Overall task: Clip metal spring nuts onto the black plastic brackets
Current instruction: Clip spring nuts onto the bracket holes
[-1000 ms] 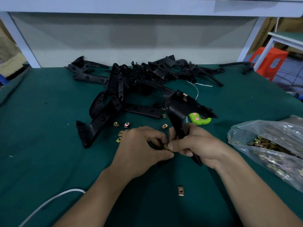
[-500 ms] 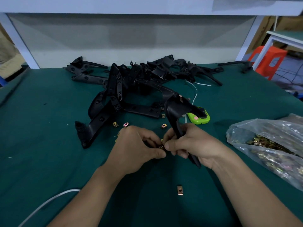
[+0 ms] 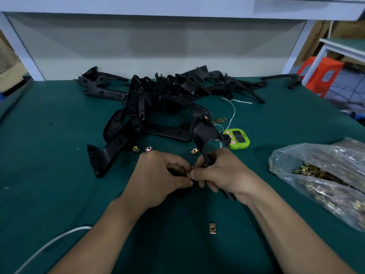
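Low at seven o'clock: thin white cable (image 3: 49, 244), curving over dark green cloth-covered tabletop (image 3: 39, 194). Up at ten o'clock: pale painted frame post (image 3: 21, 46), slanting from table edge to overhead white shelf (image 3: 177, 4). Behind, along twelve o'clock: flat grey back panel (image 3: 158, 46).

Between eleven and one o'clock, against that panel: tangled heap of black plastic brackets (image 3: 154, 99), piled across one another, one long arm reaching toward eight o'clock. Just in front of heap: three loose brass-coloured spring nuts (image 3: 135, 148) on the cloth, apart from each other.

At centre: left hand (image 3: 160, 178), fingers curled, pinching small brass-coloured metal spring nut (image 3: 188, 174) at fingertips. Pressed right against it: right hand (image 3: 223, 175), wrapped round lower stem of curved black plastic bracket (image 3: 203, 133), thumb tip touching same nut. Hands together, fingertips meeting (whether nut seated on bracket edge, impossible to tell behind fingers). Bracket's upper end rising toward twelve o'clock.

At six o'clock, near body: single flat spring nut (image 3: 212, 228), lying alone. At one o'clock from hands: lime-green digital timer (image 3: 237, 139), partly behind held bracket, thin white cord (image 3: 233, 109) trailing beyond. At three o'clock: crumpled clear plastic bag (image 3: 325, 175), full of more nuts. Far at two o'clock, off the table: orange plastic stool (image 3: 337, 65) beside second white-framed bench (image 3: 339, 48).
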